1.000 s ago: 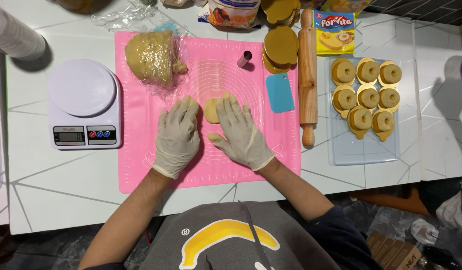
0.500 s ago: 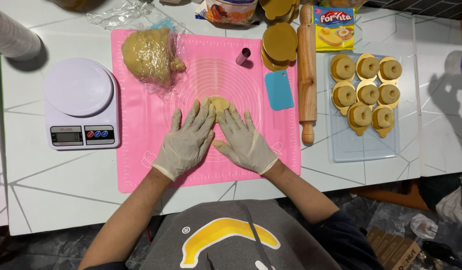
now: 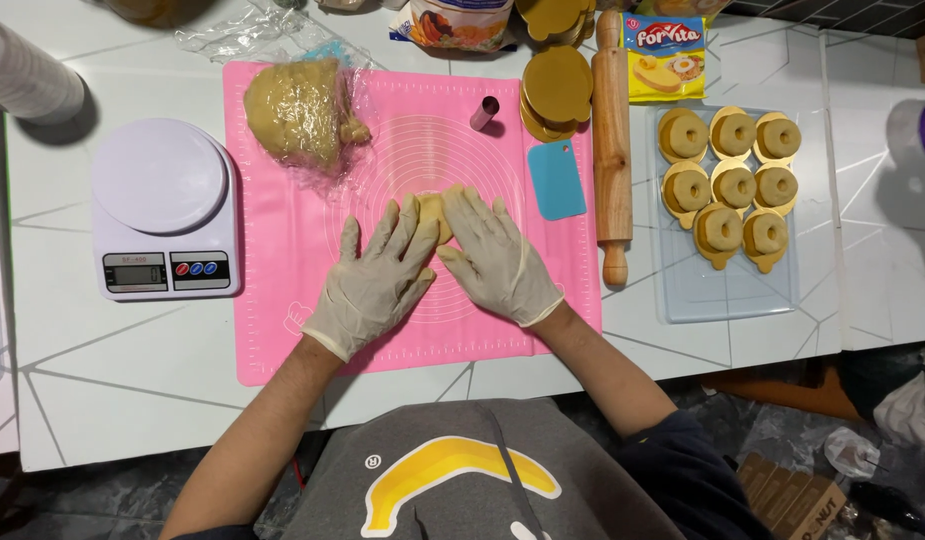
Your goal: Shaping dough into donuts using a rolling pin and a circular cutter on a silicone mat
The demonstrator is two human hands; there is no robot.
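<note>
Both of my hands wear pale gloves and lie flat on a pink silicone mat (image 3: 282, 330). My left hand (image 3: 377, 280) and my right hand (image 3: 497, 260) press side by side on a small piece of yellow dough (image 3: 434, 212), which shows only between the fingertips. A big lump of the same dough (image 3: 297, 110) sits in clear plastic wrap at the mat's far left corner. The fingers of both hands are spread and grip nothing.
A white kitchen scale (image 3: 162, 210) stands left of the mat. On the mat are a small metal ring cutter (image 3: 484, 112), a stack of gold paper discs (image 3: 554, 92) and a blue scraper (image 3: 557, 180). A wooden rolling pin (image 3: 612, 140) lies beside a tray (image 3: 727, 295) holding several ring-shaped dough pieces.
Both hands slid away from me along the mat, rolling the small dough piece forward under the palms to the fingertips.
</note>
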